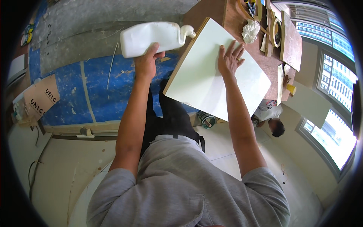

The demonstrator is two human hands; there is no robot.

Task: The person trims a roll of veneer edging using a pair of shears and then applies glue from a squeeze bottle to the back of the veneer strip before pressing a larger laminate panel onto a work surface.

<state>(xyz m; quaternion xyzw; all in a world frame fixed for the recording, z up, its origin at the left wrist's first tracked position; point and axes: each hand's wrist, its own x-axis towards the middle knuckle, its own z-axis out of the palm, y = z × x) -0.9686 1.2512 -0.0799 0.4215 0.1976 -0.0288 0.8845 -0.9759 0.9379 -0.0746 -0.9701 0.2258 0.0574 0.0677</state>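
My left hand (145,63) is closed around a white plastic bottle (151,36), held sideways above the floor with its mouth end toward the right. At that end a curved white neck or blob (186,32) hangs close to the edge of a white-faced board (206,68); whether it is a spout or thick glue, I cannot tell. The board's long left edge shows a brown wood core (185,56). My right hand (230,58) lies flat on the board's white face, fingers spread, holding nothing.
A brown work table (261,68) carries a crumpled white cloth (250,31), a tape roll (276,32) and wood strips. Another person (270,115) is low down beyond the board, near a dark tub (206,119). Blue sheeting (102,90) covers floor at left, with cardboard (41,96) beside it.
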